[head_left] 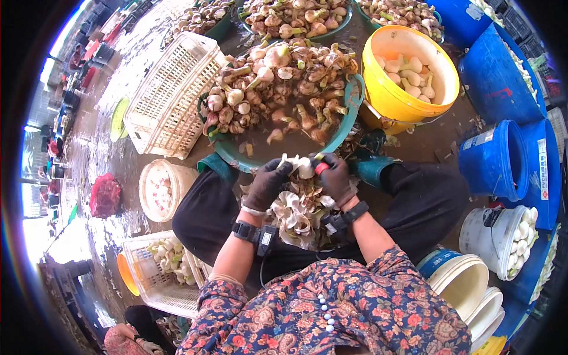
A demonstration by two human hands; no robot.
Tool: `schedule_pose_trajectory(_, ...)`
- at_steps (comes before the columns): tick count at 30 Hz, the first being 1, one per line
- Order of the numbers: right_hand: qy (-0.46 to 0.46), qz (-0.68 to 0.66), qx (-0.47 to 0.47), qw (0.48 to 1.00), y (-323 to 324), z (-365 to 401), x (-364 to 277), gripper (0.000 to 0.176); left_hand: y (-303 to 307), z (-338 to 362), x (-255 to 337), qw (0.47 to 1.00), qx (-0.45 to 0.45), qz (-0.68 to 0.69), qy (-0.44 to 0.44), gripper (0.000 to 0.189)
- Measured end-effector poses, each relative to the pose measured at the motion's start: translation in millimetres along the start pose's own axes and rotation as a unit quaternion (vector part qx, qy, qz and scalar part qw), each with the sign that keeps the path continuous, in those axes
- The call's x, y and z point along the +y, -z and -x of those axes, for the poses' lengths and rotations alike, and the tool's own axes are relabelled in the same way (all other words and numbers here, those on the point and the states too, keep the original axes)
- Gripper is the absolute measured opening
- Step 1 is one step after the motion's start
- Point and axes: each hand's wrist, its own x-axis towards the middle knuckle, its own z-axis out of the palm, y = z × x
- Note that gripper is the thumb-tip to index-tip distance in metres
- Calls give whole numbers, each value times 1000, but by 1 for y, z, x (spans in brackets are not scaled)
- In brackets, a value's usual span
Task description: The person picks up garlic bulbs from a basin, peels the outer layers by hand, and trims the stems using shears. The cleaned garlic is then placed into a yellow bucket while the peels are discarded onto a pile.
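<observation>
Between my hands, just in front of the basin's near rim, is a peeled white garlic bulb (304, 168). My left hand (267, 184), in a dark glove, is closed with its fingertips at the bulb's left side. On the other side my right hand (337, 182), also gloved, is closed against the bulb; a red band (321, 168) shows at its fingers, and I cannot tell whether it belongs to a tool. Loose garlic skins (296, 216) are heaped in my lap below. A green basin (354, 100) ahead holds water and a mound of unpeeled garlic (278, 89).
A yellow bucket (378, 89) of peeled bulbs stands right of the basin, stacked white crates (168, 89) left. A white bucket (188, 177) and a crate (154, 290) lie at left; a blue bucket (488, 163) and a garlic-filled white bucket (482, 239) at right. Another person (127, 340) sits lower left.
</observation>
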Motion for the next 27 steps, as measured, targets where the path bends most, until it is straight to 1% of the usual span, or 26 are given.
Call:
schedule_pose_trajectory(1,-200,-206,23,958,5,0,6,16,2,7,2,998,-58,-31,-13,26)
schedule_pose_trajectory(2,-381,-395,45,835,11,-2,7,13,4,12,5,991,-115,-62,-27,29)
schedule_pose_trajectory(3,-397,-395,45,827,13,-2,13,20,5,19,6,982,-152,-115,-11,30)
schedule_pose_trajectory(4,-398,-396,47,826,12,-2,25,20,5,25,9,952,-239,-191,5,29)
schedule_pose_trajectory(5,-396,-406,43,823,11,-4,32,25,3,32,11,914,-263,-309,4,30)
schedule_pose_trajectory(6,-392,-416,39,819,9,-4,38,29,3,36,11,861,-283,-424,3,30)
schedule_pose_trajectory(7,-357,-401,8,843,10,0,44,35,7,33,5,806,-314,-499,51,33)
schedule_pose_trajectory(8,-359,-401,7,843,11,1,48,35,12,29,-3,744,-341,-567,98,36)
schedule_pose_trajectory(9,-395,-599,-24,696,13,-2,53,32,16,28,-10,715,-327,-599,152,43)
schedule_pose_trajectory(10,-405,-760,-53,505,14,-4,58,30,23,26,-14,715,-327,-599,151,43)
schedule_pose_trajectory(12,-423,-745,-35,514,16,-4,48,32,29,27,-9,739,-239,-630,21,51)
schedule_pose_trajectory(13,-442,-695,-4,568,13,-3,42,33,42,13,-26,774,-158,-605,-99,54)
schedule_pose_trajectory(14,-458,-639,25,618,10,-2,38,34,28,5,-8,847,-130,-511,-65,59)
schedule_pose_trajectory(15,-461,-638,23,616,5,1,36,34,18,-5,0,875,-102,-472,-39,56)
schedule_pose_trajectory(16,-455,-592,23,664,1,1,35,35,4,-11,2,923,-72,-372,-76,51)
schedule_pose_trajectory(18,-423,-507,31,750,-7,5,40,38,-12,-28,-11,920,-28,-378,-99,35)
schedule_pose_trajectory(20,-431,-489,82,754,-21,10,69,37,-23,-30,-11,931,-8,-366,-11,27)
schedule_pose_trajectory(21,-422,-541,71,724,-8,7,61,35,-15,-39,-20,903,15,-426,-44,29)
schedule_pose_trajectory(22,-413,-592,60,689,7,4,54,34,-2,-44,-28,904,15,-425,-43,29)
schedule_pose_trajectory(23,-440,-552,117,699,13,-6,44,30,12,-46,-28,849,-3,-528,-23,29)
schedule_pose_trajectory(24,-415,-546,120,718,21,-11,46,30,27,-49,-28,781,-20,-624,-3,28)
schedule_pose_trajectory(25,-412,-555,150,707,24,-17,49,30,47,-53,-32,798,-77,-597,-4,32)
schedule_pose_trajectory(26,-408,-564,179,696,26,-26,49,30,56,-58,-26,833,-107,-543,-4,32)
schedule_pose_trajectory(27,-370,-538,197,731,21,-35,56,31,65,-70,-33,885,-60,-461,-27,33)
